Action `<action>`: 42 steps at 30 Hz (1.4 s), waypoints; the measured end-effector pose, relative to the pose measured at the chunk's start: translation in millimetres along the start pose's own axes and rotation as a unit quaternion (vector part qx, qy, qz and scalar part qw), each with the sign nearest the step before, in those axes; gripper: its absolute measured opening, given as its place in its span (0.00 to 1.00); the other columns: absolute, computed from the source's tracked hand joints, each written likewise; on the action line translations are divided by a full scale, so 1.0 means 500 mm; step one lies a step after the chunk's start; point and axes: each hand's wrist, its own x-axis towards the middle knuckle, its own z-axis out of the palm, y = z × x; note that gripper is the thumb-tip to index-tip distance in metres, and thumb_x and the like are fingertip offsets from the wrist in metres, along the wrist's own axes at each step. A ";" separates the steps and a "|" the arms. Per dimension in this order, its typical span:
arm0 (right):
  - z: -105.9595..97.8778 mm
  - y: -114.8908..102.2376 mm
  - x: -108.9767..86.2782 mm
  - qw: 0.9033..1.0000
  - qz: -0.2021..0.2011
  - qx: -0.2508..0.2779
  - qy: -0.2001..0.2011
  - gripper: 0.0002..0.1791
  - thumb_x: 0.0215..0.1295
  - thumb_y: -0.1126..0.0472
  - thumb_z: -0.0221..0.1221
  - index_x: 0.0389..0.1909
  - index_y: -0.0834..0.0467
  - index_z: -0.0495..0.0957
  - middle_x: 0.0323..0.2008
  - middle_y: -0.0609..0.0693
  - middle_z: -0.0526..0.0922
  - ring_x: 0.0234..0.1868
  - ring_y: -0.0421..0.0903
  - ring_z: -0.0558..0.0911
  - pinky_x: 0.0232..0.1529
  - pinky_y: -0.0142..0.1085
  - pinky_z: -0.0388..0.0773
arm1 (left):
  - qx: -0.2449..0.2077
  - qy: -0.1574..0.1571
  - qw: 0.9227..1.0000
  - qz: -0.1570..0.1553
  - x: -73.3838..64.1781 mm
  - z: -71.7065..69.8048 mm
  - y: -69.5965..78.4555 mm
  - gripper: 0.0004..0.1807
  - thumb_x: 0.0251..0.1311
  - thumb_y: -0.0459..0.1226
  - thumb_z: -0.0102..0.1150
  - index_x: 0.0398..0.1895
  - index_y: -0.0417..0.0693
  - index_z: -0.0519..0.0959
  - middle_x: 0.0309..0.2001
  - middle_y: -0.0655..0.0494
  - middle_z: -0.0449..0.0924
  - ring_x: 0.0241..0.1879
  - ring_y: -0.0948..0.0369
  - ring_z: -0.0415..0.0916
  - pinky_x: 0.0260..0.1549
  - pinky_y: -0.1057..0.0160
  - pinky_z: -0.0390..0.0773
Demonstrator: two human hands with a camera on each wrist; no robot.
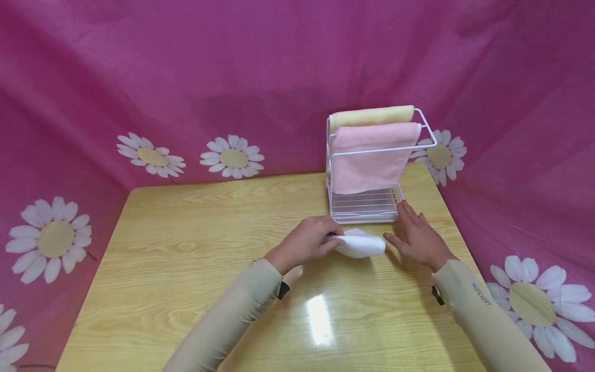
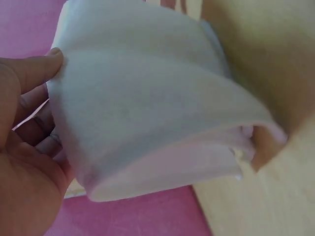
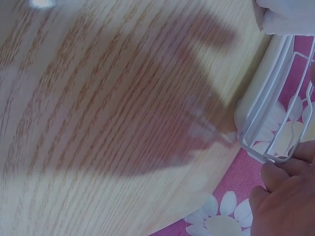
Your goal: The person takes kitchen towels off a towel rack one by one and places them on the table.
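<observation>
My left hand pinches one edge of a folded white towel, held just above the table before the rack. In the left wrist view the thumb lies on top of the towel, its layers hanging loosely apart on the far side. My right hand touches the front right corner of a white wire rack with its fingers stretched forward. The right wrist view shows those fingertips against the corner of the rack. Over the rack's bars hang a pink towel and, behind it, a pale yellow towel.
The rack stands at the back right of a wooden table, on a slatted base with a tray. Magenta cloth with white daisies surrounds the table on the back and both sides.
</observation>
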 end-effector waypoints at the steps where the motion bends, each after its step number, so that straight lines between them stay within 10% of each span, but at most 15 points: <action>1: 0.000 0.000 0.000 1.000 0.000 0.003 -0.002 0.51 0.61 0.35 0.48 0.70 0.62 0.35 0.69 0.62 0.40 0.68 0.57 0.47 0.64 0.51 0.44 | -0.003 -0.002 1.000 -0.001 -0.005 0.005 0.004 0.06 0.58 0.42 0.60 0.32 0.50 0.81 0.32 0.63 0.77 0.31 0.71 0.70 0.34 0.72 0.71; 21: -0.003 0.004 -0.006 1.000 0.006 0.009 0.012 0.51 0.60 0.34 0.49 0.70 0.65 0.39 0.69 0.62 0.42 0.68 0.57 0.48 0.64 0.50 0.44 | 0.033 -0.058 0.997 0.032 -0.110 0.149 0.037 0.05 0.57 0.43 0.59 0.32 0.53 0.80 0.30 0.67 0.73 0.32 0.71 0.69 0.36 0.73 0.69; 34: -0.006 0.004 -0.003 1.000 0.010 0.011 -0.002 0.52 0.59 0.34 0.49 0.70 0.60 0.35 0.70 0.60 0.39 0.68 0.56 0.47 0.64 0.49 0.43 | 0.082 -0.108 0.991 0.018 -0.124 0.217 0.044 0.03 0.49 0.40 0.62 0.25 0.57 0.77 0.24 0.69 0.67 0.25 0.70 0.63 0.21 0.73 0.65; 42: -0.004 0.000 -0.002 1.000 0.013 0.016 -0.005 0.52 0.59 0.34 0.49 0.70 0.61 0.35 0.70 0.60 0.40 0.68 0.55 0.47 0.64 0.49 0.43 | 0.083 -0.118 0.989 0.009 -0.124 0.213 0.044 0.11 0.46 0.47 0.67 0.31 0.56 0.80 0.29 0.67 0.72 0.29 0.69 0.66 0.27 0.72 0.69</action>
